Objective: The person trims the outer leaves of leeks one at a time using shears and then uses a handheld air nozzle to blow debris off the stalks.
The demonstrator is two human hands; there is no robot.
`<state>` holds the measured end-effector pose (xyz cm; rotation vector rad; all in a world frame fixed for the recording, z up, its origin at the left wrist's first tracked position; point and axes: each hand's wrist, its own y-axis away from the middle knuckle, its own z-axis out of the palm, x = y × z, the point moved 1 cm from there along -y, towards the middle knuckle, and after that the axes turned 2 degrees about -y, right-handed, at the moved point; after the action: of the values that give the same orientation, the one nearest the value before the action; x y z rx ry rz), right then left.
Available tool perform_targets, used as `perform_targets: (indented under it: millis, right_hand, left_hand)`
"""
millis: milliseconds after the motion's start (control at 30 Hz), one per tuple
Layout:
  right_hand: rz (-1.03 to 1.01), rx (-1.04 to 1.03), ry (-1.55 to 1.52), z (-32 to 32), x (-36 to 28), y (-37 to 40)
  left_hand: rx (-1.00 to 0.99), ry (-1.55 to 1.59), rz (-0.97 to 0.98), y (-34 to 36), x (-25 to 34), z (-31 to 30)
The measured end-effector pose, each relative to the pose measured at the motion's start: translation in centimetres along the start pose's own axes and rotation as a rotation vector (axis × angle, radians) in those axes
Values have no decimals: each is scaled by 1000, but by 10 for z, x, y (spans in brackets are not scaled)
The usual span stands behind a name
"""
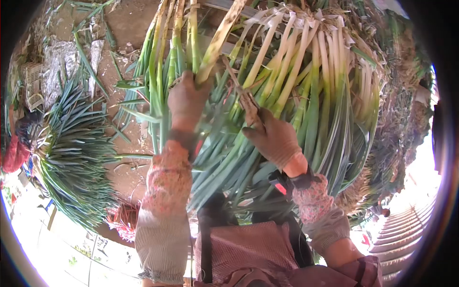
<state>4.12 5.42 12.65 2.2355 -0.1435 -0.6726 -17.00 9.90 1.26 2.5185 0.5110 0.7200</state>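
Hands in gloves seem busy with one stalk, left hand (pixel 187 101) closed on its brown-streaked stem (pixel 219 42) beside piled green onions (pixel 282 91), right hand (pixel 276 138) gripping a thin, worn tool (pixel 249 107), a pose calling for steady fingers.

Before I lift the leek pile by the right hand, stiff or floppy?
Mixed, likely: the leek pile has straight pale stems that look fairly stiff, while its long green leaves curve and trail, so that end should flop. I see no tie, so it may splay.
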Motion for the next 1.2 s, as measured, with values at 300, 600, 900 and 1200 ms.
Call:
perform_targets:
  millis: [300,600,900,1200]
  right_hand:
    - [-41,-98,55,25,11,30]
    - [18,-53,-56,21,-7,39]
    - [-16,-15,25,0,-17,39]
    - [-41,60,92,12,-11,4]
  left_hand:
    - [-119,143,56,11,-70,50]
    - [-154,3,82,30,-8,-29]
    - [-253,500,0,39,1,-29]
    - [-244,750,-49,39,-34,3]
